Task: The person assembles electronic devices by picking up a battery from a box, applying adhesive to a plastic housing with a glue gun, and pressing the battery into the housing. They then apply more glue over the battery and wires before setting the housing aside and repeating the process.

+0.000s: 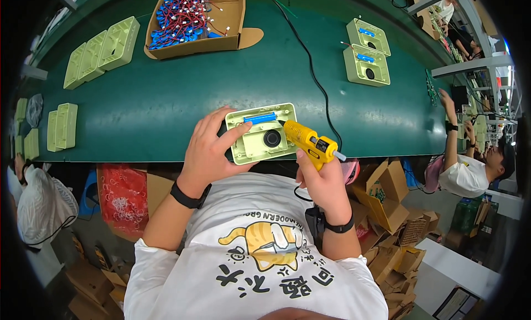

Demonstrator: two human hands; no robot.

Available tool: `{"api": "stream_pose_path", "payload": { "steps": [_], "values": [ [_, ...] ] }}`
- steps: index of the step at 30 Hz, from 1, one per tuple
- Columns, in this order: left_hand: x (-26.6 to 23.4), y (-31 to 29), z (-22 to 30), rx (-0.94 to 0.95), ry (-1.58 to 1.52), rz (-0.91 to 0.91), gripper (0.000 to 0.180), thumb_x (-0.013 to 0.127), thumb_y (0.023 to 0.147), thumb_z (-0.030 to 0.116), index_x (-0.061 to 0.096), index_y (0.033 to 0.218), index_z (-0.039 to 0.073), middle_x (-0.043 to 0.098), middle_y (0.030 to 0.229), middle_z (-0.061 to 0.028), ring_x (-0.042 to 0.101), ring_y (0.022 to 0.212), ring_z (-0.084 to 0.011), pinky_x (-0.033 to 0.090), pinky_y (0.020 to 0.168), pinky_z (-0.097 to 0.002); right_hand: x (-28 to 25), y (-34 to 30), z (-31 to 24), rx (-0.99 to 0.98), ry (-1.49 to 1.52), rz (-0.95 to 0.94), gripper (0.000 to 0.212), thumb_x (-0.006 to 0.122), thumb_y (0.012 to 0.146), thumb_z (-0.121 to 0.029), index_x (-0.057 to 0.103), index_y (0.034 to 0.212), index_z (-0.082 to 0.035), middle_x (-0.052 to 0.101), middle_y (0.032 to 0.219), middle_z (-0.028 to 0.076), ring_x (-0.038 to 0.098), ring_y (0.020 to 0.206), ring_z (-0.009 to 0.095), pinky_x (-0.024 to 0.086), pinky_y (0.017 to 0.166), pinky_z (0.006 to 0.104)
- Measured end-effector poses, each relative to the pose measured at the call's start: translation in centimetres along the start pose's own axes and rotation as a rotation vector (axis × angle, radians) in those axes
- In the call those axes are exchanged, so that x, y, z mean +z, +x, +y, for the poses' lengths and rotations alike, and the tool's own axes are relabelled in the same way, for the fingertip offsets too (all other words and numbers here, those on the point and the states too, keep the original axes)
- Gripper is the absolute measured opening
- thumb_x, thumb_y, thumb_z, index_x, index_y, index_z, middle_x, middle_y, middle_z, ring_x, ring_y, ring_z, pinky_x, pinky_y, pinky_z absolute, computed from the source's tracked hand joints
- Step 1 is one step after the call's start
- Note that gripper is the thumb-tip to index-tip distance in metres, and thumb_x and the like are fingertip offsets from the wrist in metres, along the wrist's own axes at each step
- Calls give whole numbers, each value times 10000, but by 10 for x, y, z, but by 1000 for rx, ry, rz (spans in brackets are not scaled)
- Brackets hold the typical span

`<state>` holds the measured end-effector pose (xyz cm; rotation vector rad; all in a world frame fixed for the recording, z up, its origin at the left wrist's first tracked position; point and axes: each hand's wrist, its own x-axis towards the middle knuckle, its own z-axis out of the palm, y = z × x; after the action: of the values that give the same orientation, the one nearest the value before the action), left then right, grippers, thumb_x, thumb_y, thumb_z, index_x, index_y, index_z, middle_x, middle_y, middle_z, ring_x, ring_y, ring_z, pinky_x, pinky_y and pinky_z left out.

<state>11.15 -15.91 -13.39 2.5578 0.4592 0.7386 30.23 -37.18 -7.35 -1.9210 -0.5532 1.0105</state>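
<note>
A pale green plastic housing [250, 146] is tilted up at the near edge of the bench, held at its left side by my left hand [208, 145]. Inside it lie a blue cylindrical battery [260, 118] along the far wall and a round black speaker [272, 138]. The thumb of my left hand rests at the battery's left end. My right hand [322, 181] is closed round the handle of a yellow hot glue gun [307, 140]. Its nozzle points into the housing, close to the battery's right end. A clear glue stick [339, 155] sticks out of the gun's back.
A cardboard box [193, 47] of blue batteries with red-black wires stands at the far left. Several green housings [119, 43] sit left of it. Two housings with batteries [368, 65] are at the far right. A black cable [313, 71] crosses the green bench [221, 82]. A co-worker [470, 168] works at right.
</note>
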Motion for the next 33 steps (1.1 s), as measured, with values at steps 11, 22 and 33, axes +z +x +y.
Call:
{"api": "stream_pose_path", "payload": {
  "steps": [11, 22, 33],
  "values": [
    [8, -11, -4, 18, -93, 183, 656, 1036, 681, 310, 735, 1226, 101, 692, 1532, -167, 750, 1255, -373, 612, 1041, -475, 27, -1, -10, -455, -131, -111, 170, 702, 1118, -86, 739, 1250, 14, 774, 925, 38, 673, 717, 106, 525, 660, 279],
    [8, -18, -5, 73, -56, 195, 635, 1025, 694, 293, 717, 1218, 106, 701, 1522, -176, 754, 1269, -386, 615, 1032, -471, 44, -11, -18, -426, -132, -117, 115, 735, 1033, -59, 691, 1109, 16, 693, 805, 173, 704, 684, 409, 547, 630, 428],
    [11, -20, -7, 93, -79, 219, 577, 989, 719, 244, 720, 1214, 120, 695, 1531, -175, 756, 1293, -387, 622, 1030, -472, 49, -17, -19, -312, -57, -66, 131, 728, 1065, -90, 724, 1133, 22, 731, 830, 148, 736, 685, 341, 561, 651, 409]
  ]
}}
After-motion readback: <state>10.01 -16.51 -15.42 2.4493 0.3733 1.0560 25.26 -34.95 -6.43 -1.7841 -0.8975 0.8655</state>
